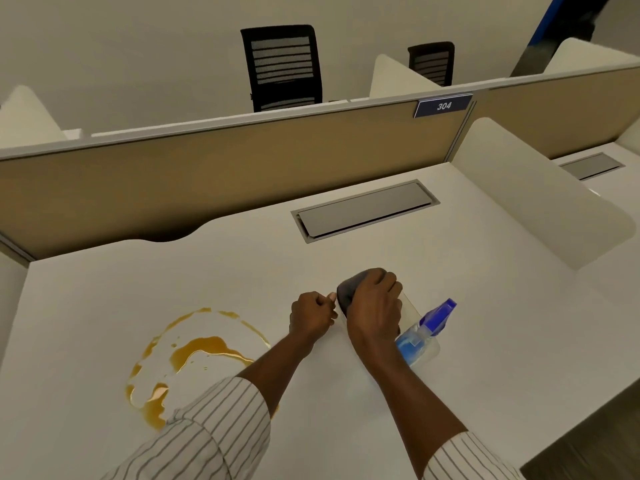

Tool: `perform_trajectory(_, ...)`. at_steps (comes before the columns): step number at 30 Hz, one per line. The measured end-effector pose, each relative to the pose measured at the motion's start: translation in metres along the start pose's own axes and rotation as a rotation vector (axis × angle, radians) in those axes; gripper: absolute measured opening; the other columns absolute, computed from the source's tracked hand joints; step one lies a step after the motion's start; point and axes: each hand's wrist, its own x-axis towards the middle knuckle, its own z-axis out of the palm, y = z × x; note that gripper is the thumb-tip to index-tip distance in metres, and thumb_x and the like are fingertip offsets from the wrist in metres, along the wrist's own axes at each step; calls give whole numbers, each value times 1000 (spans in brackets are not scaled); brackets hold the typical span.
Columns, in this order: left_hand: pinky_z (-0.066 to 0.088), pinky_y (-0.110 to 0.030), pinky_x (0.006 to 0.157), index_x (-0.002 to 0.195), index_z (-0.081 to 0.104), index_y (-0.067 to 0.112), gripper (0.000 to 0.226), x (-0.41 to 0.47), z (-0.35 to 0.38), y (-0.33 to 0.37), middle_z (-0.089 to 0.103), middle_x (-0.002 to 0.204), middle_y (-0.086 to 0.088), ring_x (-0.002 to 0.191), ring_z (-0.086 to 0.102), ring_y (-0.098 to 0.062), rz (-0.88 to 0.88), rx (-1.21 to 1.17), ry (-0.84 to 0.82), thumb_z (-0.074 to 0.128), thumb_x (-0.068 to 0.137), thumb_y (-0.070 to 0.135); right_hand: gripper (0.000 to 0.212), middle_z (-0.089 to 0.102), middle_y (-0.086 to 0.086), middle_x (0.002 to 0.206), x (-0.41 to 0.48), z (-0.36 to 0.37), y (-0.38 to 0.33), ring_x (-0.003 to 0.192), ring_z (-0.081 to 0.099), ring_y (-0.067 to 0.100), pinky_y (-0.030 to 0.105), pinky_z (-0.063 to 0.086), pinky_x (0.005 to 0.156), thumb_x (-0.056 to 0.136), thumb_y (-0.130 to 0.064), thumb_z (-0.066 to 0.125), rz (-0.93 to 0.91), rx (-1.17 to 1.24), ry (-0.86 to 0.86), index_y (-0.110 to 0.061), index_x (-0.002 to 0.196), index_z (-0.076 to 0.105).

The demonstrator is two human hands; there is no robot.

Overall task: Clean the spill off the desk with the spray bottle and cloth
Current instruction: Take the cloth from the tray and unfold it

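Observation:
An orange-brown spill (194,355) spreads over the white desk (104,306) at the front left, partly hidden by my left forearm. My right hand (375,306) is closed over a clear container with a dark top (346,292) at the desk's middle. My left hand (311,315) is curled, thumb and fingertips pinched against that container's left side. A clear spray bottle (420,341) with blue liquid and a blue trigger head sits just right of my right wrist, touching the container. I cannot make out any cloth on the white surface.
A grey cable hatch (363,211) is set into the desk behind my hands. A tan partition (207,174) with a "304" tag closes the back, and a white side divider (540,199) stands at the right. Black chairs (282,67) stand beyond it.

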Motion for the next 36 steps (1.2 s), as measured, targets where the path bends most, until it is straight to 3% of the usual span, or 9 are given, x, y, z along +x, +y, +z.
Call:
perform_trajectory(5,66,-47,85,98,72,8,64,-28,-25,16,81,89,-7,83,79,-24,18,-157,84,45,104,66,60,49,16,142,-26,-59,-10,128,53,28,34,50,105,98,-32,65,-98,215,18,-7,146,38)
perform_trajectory(9,64,-47,85,102,69,8,44,-52,-58,32,78,112,-21,97,74,-35,-46,-387,121,39,115,37,39,57,10,132,-49,-96,-24,116,59,21,30,48,102,104,-30,55,-156,479,-33,-12,138,48)
perform_trajectory(11,60,-42,85,102,68,14,41,-80,-79,34,74,112,-15,103,69,-34,-60,-461,202,39,115,40,26,62,5,120,-61,-98,-27,100,60,15,25,48,91,103,-27,57,-209,658,-108,-16,127,56)
perform_trajectory(14,57,-49,101,110,74,22,59,-131,-110,24,76,109,-4,105,70,-27,-125,-623,282,39,103,68,14,67,-3,104,-82,-89,-27,91,65,13,23,54,83,99,-20,62,-243,913,-338,-27,110,58)
perform_trajectory(21,55,-49,102,90,87,22,83,-215,-163,-30,83,94,-1,112,74,-23,-95,-736,373,70,55,96,20,80,7,98,-138,-75,-22,101,73,28,44,59,90,96,-12,58,-51,1213,-963,-14,98,78)
perform_trajectory(24,54,-54,105,85,77,2,76,-232,-167,-56,82,105,-4,117,71,-26,-148,-756,379,74,75,77,23,80,16,95,-158,-75,-23,87,77,31,43,62,77,95,-11,56,93,1290,-1142,-6,93,78)
perform_trajectory(27,55,-56,98,87,76,8,42,-246,-168,-74,74,98,-13,105,69,-37,-238,-906,257,80,78,49,21,79,17,86,-176,-77,-26,69,76,27,36,61,62,95,-9,56,161,1300,-1237,-1,96,75)
perform_trajectory(29,54,-60,105,101,75,5,42,-252,-165,-84,71,103,-20,106,68,-42,-280,-1009,210,85,76,36,20,79,19,86,-183,-76,-27,68,76,29,36,62,60,94,-8,56,169,1292,-1257,1,100,73)
perform_trajectory(36,65,-44,85,109,77,0,44,-265,-169,-97,80,111,-19,108,76,-39,-220,-953,389,84,66,6,25,80,9,104,-198,-63,-32,94,77,29,46,62,87,96,-30,65,6,1149,-1125,-13,114,72)
